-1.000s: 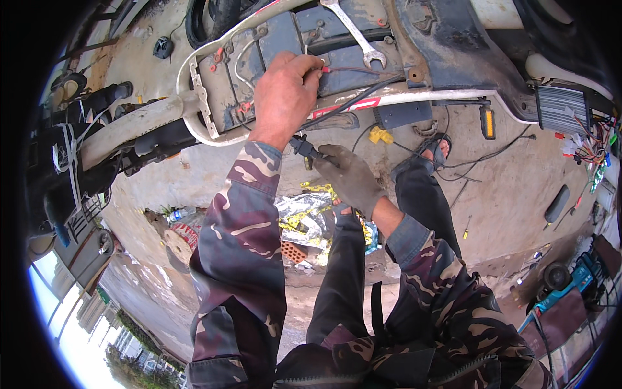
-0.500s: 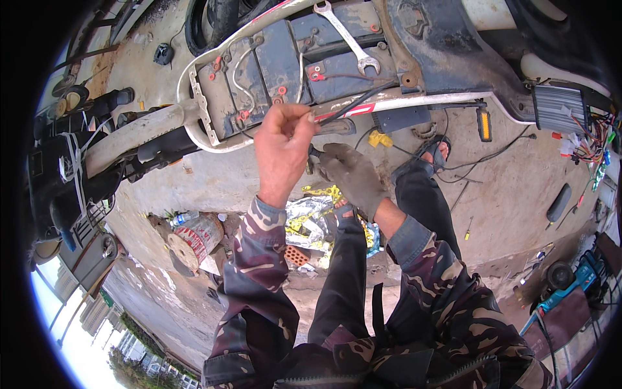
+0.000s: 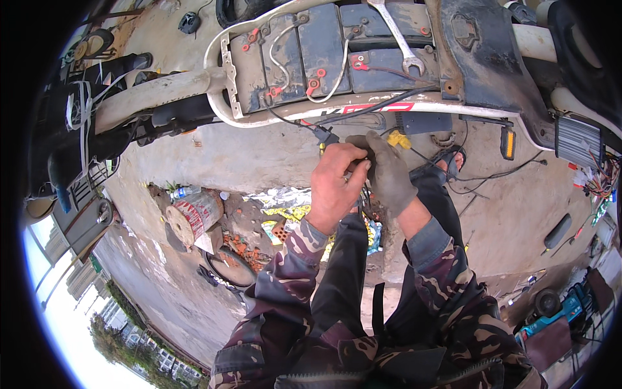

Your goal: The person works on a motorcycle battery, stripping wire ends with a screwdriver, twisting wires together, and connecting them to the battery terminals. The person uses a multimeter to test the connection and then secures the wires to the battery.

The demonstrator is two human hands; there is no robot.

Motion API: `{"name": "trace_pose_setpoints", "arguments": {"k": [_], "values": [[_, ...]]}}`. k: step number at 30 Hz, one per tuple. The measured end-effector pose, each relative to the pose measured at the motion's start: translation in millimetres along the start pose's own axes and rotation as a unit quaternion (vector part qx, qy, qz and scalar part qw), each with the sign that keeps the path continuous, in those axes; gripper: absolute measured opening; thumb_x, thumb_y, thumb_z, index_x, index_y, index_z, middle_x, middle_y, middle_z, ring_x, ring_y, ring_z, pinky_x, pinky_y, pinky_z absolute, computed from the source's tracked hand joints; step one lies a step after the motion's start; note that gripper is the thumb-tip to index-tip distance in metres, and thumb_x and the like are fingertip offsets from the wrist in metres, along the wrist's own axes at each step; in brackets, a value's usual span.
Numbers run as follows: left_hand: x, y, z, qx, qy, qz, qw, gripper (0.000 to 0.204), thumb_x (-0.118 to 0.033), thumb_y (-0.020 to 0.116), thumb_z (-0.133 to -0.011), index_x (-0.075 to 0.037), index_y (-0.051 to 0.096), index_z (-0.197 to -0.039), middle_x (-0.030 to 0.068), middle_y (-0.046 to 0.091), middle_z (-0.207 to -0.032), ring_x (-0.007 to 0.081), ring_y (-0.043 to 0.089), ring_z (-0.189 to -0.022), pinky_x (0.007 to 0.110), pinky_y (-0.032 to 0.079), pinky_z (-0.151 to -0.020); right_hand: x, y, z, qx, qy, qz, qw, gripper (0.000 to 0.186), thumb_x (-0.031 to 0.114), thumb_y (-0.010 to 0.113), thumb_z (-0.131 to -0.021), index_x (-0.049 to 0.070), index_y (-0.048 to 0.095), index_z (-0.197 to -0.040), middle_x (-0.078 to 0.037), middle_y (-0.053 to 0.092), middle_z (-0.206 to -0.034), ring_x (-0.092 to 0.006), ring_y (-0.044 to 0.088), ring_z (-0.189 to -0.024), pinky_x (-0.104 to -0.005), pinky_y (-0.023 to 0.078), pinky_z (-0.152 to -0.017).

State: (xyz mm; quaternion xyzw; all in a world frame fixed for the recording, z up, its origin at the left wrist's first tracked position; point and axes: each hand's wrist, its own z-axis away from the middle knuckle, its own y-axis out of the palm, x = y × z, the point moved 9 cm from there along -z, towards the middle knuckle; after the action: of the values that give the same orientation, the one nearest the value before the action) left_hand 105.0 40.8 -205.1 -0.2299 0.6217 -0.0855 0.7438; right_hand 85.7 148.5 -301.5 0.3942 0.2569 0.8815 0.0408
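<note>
My bare left hand (image 3: 335, 185) and my gloved right hand (image 3: 391, 174) meet just below the white frame rail of a vehicle. Both are closed, fingertips together around something small and dark, mostly hidden by the fingers. Beside my left hand, a dark grey plug connector (image 3: 325, 136) hangs on cables by the rail. A yellow connector (image 3: 398, 139) lies right of my glove, with a black cable running off it. Beyond the rail, several grey batteries (image 3: 282, 61) sit in the frame, linked by wires with red terminal caps. An open-ended wrench (image 3: 396, 35) rests on the batteries.
At the right are a finned metal box (image 3: 578, 141) with loose coloured wires and a blue power tool (image 3: 552, 319). A cable spool (image 3: 194, 220) and a hollow brick (image 3: 280, 231) are on the ground at left. My sandaled foot (image 3: 453, 162) is near the cables.
Both hands have drawn together, to the right of and below the rail. My left hand has left the black cable by the rail. The view has shifted, so the frame appears further right.
</note>
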Motion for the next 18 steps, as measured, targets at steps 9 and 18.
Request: {"name": "trace_pose_setpoints", "arguments": {"k": [9, 18], "values": [[103, -31, 44, -0.12, -0.269, 0.239, 0.925, 0.017, -0.01, 0.067, -0.101, -0.001, 0.07, -0.114, 0.0068, 0.072, -0.111, 0.0136, 0.068, -0.094, 0.026, 0.055, -0.079, 7, -10, 6, -0.111, 0.081, -0.033, 0.99, 0.038, 0.037, 0.059, -0.105, 0.002, 0.071, -0.111, 0.001, 0.062, -0.076, -0.0055, 0.054, -0.06, -0.0227, 0.044, -0.056], [169, -3, 5, -0.132, -0.355, 0.521, 0.765, 0.037, -0.036, 0.058, -0.106, -0.008, 0.058, -0.129, 0.0118, 0.066, -0.128, 0.0254, 0.063, -0.116, 0.047, 0.048, -0.101, 1, 10, 10, -0.067, 0.114, -0.017, 0.991, 0.033, 0.028, 0.062, -0.102, 0.003, 0.07, -0.122, 0.003, 0.055, -0.071, -0.0045, 0.046, -0.056, -0.0223, 0.035, -0.051]]}}
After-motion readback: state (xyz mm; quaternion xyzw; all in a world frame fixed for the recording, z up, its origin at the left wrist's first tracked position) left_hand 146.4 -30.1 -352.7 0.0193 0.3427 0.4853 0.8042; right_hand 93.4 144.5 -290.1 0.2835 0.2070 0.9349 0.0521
